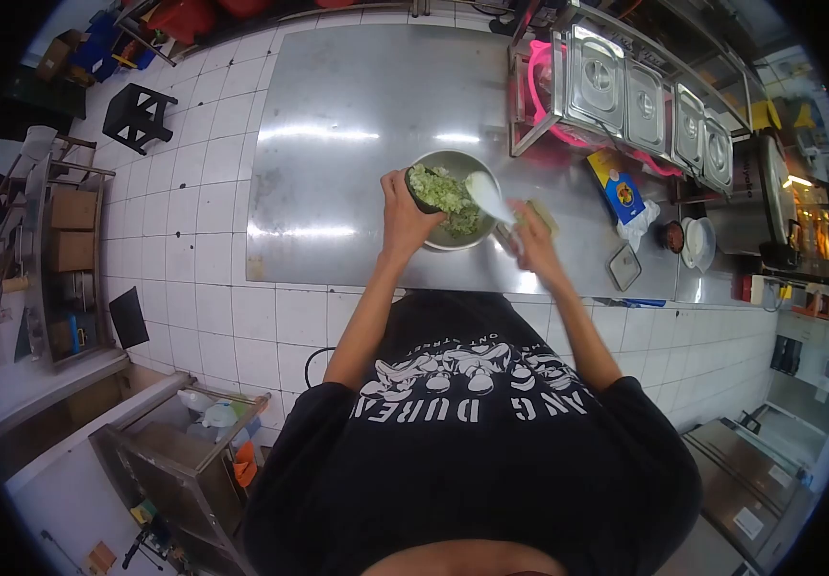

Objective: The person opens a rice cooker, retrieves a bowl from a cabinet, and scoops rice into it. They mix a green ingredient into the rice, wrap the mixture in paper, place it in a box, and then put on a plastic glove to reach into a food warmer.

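Observation:
A round metal bowl (493, 173) stands on the steel table, near its front edge. My left hand (405, 213) grips a dark container (426, 204), tilted over the bowl's left side. Chopped pale green food (448, 195) fills the container's mouth and lies in the bowl. My right hand (535, 240), slightly blurred, is closed on the handle of a white spoon (487, 196). The spoon's head touches or hovers just beside the green food. Something yellowish (541, 217) shows behind my right hand, too blurred to name.
On the steel table (337, 86), a rack with lidded metal trays (595, 84) stands at the back right. Further right are a blue and yellow packet (616, 187), a small rectangular lid (624, 266) and a white bowl (698, 244). A black stool (138, 117) stands left.

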A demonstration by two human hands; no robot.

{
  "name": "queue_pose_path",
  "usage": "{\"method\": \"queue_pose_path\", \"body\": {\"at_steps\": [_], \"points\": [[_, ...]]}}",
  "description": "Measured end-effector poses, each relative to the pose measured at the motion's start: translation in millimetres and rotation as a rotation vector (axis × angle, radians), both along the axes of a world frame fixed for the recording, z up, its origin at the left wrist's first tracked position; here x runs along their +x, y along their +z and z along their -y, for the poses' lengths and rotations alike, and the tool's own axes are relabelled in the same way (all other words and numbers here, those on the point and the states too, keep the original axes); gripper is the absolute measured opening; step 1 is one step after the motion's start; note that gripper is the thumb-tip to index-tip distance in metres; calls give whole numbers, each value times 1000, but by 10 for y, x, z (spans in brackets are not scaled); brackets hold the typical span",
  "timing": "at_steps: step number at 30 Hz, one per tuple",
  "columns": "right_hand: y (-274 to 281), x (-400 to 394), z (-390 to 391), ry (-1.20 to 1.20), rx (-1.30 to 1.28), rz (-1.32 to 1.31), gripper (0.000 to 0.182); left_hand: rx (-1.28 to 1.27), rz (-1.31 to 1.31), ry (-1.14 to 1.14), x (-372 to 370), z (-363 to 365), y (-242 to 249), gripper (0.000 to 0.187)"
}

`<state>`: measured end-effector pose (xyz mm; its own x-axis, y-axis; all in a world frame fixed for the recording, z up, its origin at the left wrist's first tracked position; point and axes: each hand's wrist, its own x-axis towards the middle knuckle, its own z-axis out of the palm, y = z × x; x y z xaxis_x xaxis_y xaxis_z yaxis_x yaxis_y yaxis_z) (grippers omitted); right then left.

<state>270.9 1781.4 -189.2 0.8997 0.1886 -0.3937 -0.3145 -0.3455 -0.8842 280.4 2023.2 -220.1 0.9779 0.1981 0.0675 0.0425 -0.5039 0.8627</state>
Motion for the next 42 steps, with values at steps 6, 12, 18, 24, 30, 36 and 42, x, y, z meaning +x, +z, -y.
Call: {"method": "queue_pose_path", "body": {"at_steps": [6,12,18,24,30,36,42], "points": [[-194,-426,-609,-347,550,-343,33,-107,-8,196,-72,347,-29,87],[-253,-319,-594,-149,61,348,33,-41,129,42,-97,373,34,82],[26,-39,-281,383,-231,358,33,-8,115,-203,-175,71,-93,83],[150,20,-267,284,-192,283,34,-120,-44,-235,-201,6,24,85],[41,-322,-639,200,-214,354,29,-70,66,-288,-203,-38,10,85],[49,-178,-575,216,-156,403,33,-232,12,-141,-166,6,28,87],[222,545,-191,313,-310,363,31,-293,69,-6,-249,-282,-141,86]]}}
